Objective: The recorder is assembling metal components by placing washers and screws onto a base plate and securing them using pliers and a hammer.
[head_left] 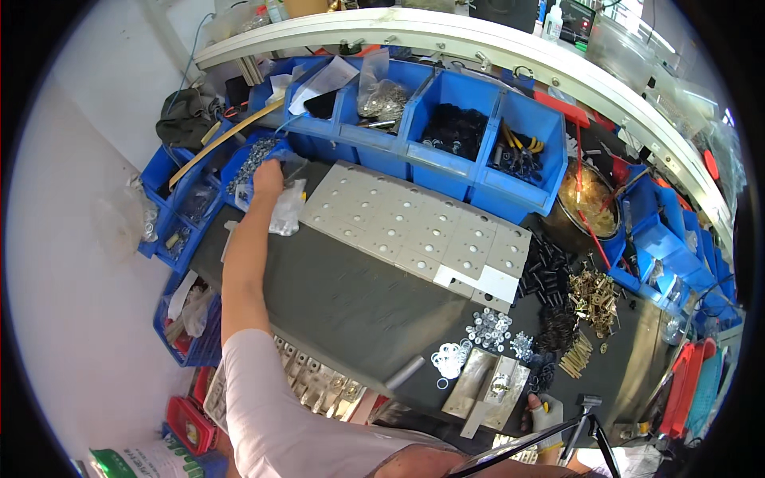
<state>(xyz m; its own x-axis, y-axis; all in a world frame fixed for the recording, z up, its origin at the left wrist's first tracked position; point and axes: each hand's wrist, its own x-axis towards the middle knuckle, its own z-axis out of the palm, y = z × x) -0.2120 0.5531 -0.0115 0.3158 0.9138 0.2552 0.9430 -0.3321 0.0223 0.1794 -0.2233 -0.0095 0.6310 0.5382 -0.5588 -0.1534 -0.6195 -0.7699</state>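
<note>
Nearest me, low right: right hand [546,414], partly gloved in white, just beside the metal blocks [470,385]; I can't tell how far its grip is closed or whether it has hold of anything. Hammer [588,401] just to its right. The blocks sit side by side on the dark counter [343,291], small metal pieces on the right one. Silver tube [406,372] lies to their left, near the counter's front edge. Just past the blocks I get white rings [449,358], pale washers [488,328] and little silver parts [522,346]; to the right, brass pins [575,356], then brass screws [592,299], with black pins [544,268] beyond. Grey plates [408,225] with round spots lie edge to edge across the back. Left arm stretches far out to upper left; left hand [268,178] is at the small-parts bin [253,163], a blue one heaped with grey metal bits, fingers curled and seen from behind, so I can't tell how tight that grip is or what it has. Clear bag [287,211] lies just beside that wrist. Behind the plates, big blue bins [440,180], one with black parts, one with a yellow-handled tool. Farther back, white rail [454,30], white bottle [552,22] beyond it.
</note>
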